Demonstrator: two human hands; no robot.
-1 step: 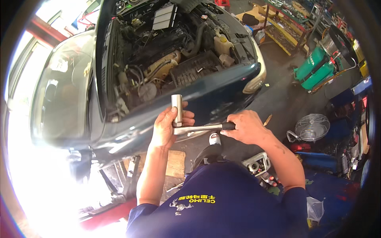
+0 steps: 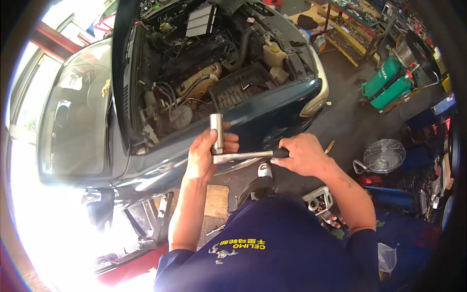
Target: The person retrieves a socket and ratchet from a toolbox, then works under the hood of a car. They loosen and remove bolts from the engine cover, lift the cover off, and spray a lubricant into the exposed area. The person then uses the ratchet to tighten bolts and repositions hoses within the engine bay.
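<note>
A tall silver socket (image 2: pixel 216 129) stands upright on the head of a ratchet wrench (image 2: pixel 243 156) held across my body. My left hand (image 2: pixel 204 151) is closed around the socket and ratchet head, its thumb against the socket's side. My right hand (image 2: pixel 304 153) grips the black handle (image 2: pixel 279 154) at the other end. Both are held in front of a dark car's fender (image 2: pixel 262 109), whose engine bay (image 2: pixel 194 58) is exposed, with hoses, a pale reservoir (image 2: pixel 273 54) and a black box (image 2: pixel 243 85).
At the right are a green wheeled unit (image 2: pixel 384 80), a wire-guarded fan (image 2: pixel 384 155) and a blue cluttered area (image 2: pixel 399 194). A tool rack (image 2: pixel 345 44) stands behind. Cardboard (image 2: pixel 216 199) and an open metal piece (image 2: pixel 318 202) lie low beside me. A red post (image 2: pixel 58 39) is upper left.
Both hands, with the socket and ratchet, sit a few pixels higher in the view, and the surroundings have shifted very slightly. The grips are unchanged.
</note>
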